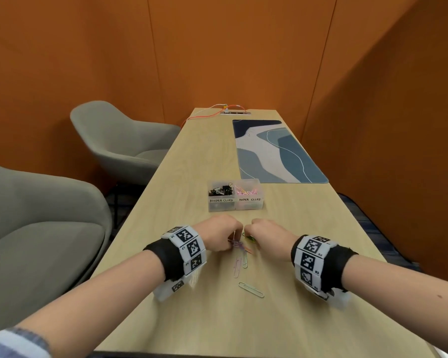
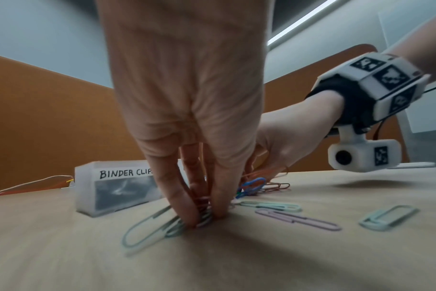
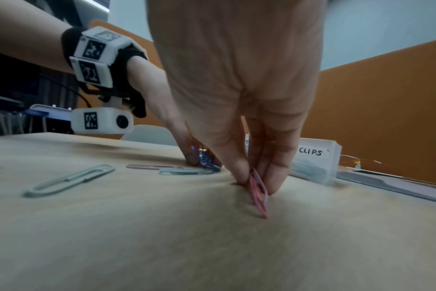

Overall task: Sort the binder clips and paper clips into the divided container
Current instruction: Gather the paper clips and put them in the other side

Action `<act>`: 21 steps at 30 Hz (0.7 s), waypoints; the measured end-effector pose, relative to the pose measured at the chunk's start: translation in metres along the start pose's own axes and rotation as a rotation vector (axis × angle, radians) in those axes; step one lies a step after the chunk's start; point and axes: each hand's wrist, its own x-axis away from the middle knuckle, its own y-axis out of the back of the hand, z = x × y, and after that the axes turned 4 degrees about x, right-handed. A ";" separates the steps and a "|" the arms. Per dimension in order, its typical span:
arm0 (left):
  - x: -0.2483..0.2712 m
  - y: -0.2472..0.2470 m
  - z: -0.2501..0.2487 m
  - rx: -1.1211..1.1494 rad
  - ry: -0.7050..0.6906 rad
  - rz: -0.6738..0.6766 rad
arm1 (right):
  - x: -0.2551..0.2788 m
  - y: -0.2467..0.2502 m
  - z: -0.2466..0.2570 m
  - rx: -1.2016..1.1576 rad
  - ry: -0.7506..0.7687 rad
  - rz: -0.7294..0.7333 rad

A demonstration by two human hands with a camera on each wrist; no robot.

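Pink paper clip pinched by my right hand at frame centre | left hand pinches mint paper clips on worktop

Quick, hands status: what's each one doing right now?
Left hand: fingertips pinching a bunch of paper clips on the table.
Right hand: pinching a pink paper clip on the table.

The left hand pinches green paper clips against the table. At ten o'clock stands the container; at three, a loose green clip.
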 end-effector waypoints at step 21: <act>0.005 0.020 0.030 0.255 0.074 -0.032 | -0.053 0.060 -0.054 -0.681 -0.317 -0.109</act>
